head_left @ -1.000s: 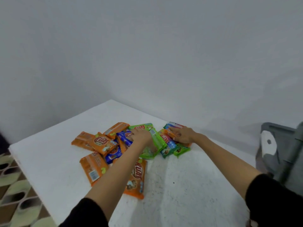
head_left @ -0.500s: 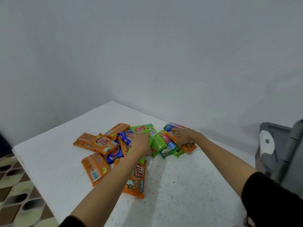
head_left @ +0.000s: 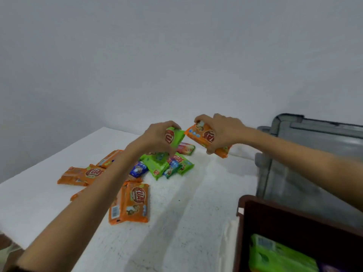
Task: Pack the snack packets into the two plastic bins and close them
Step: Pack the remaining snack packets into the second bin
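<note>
My left hand (head_left: 157,135) grips a green snack packet (head_left: 175,136), lifted above the pile. My right hand (head_left: 223,130) grips an orange snack packet (head_left: 204,137), also raised, just right of the green one. Below them a pile of orange, green and blue packets (head_left: 155,166) lies on the white table (head_left: 186,222). A dark brown bin (head_left: 275,214) stands at the lower right with a green packet (head_left: 279,256) inside. A grey plastic bin (head_left: 306,158) stands behind it at the right.
An orange packet (head_left: 135,203) lies nearest me, apart from the pile. More orange packets (head_left: 82,174) lie at the pile's left. A plain grey wall rises behind the table. Patterned floor shows at the lower left corner.
Both hands have lifted off the pile, each with a packet, and moved up and to the right. The view has swung right, bringing the two bins into sight.
</note>
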A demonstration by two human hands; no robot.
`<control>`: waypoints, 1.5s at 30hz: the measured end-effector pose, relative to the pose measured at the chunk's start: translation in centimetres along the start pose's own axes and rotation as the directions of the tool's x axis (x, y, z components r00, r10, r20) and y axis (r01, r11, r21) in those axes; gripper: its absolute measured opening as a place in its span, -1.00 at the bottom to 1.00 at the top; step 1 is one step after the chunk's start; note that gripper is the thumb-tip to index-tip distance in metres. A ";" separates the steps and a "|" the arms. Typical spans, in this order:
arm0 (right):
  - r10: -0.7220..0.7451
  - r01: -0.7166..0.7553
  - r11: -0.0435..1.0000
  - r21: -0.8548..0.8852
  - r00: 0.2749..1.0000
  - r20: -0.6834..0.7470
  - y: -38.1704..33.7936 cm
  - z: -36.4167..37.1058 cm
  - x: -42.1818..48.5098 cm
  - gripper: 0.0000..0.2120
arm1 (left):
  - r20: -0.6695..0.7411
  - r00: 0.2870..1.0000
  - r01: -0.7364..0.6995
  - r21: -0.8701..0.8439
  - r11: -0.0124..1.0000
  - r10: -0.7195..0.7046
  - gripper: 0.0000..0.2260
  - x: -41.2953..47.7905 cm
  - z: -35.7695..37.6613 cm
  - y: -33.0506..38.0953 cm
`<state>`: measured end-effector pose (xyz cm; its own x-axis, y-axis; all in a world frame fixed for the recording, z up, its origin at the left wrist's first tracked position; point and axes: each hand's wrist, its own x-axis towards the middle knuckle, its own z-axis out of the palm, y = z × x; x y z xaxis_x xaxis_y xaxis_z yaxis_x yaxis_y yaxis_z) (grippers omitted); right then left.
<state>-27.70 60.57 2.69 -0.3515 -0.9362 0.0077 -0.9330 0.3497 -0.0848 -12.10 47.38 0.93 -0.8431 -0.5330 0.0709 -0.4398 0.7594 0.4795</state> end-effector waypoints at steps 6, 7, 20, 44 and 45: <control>-0.028 0.035 0.993 -0.112 0.998 0.065 2.9 -3.7 -12.9 -0.12 | 0.159 0.912 -0.400 0.139 0.906 0.379 -0.30 -3.6 3.2 8.6; -0.018 0.027 0.991 -0.130 0.997 0.075 3.4 -3.7 -15.1 -0.12 | 0.183 0.884 -0.455 0.123 0.882 0.430 -0.28 -4.4 4.1 9.7; 0.185 -0.163 0.982 -0.096 0.930 0.316 8.3 5.4 -31.5 -0.14 | 0.628 0.467 -0.754 -0.085 0.652 0.622 -0.29 -8.4 14.5 17.1; 0.174 -0.136 0.978 -0.161 0.951 0.256 8.4 9.4 -30.0 -0.34 | 0.562 0.521 -0.839 0.197 0.508 0.642 -0.42 -9.8 19.4 17.9; 0.179 -0.144 0.978 -0.153 0.952 0.249 8.4 9.4 -30.0 -0.35 | 0.572 0.514 -0.844 0.202 0.497 0.639 -0.43 -9.7 19.4 17.9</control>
<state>-24.27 91.27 -7.62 -0.4822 -0.8379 -0.2557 -0.8736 0.4819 0.0682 -17.81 73.45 -8.16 -0.8914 0.4249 -0.1575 0.4300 0.9028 0.0019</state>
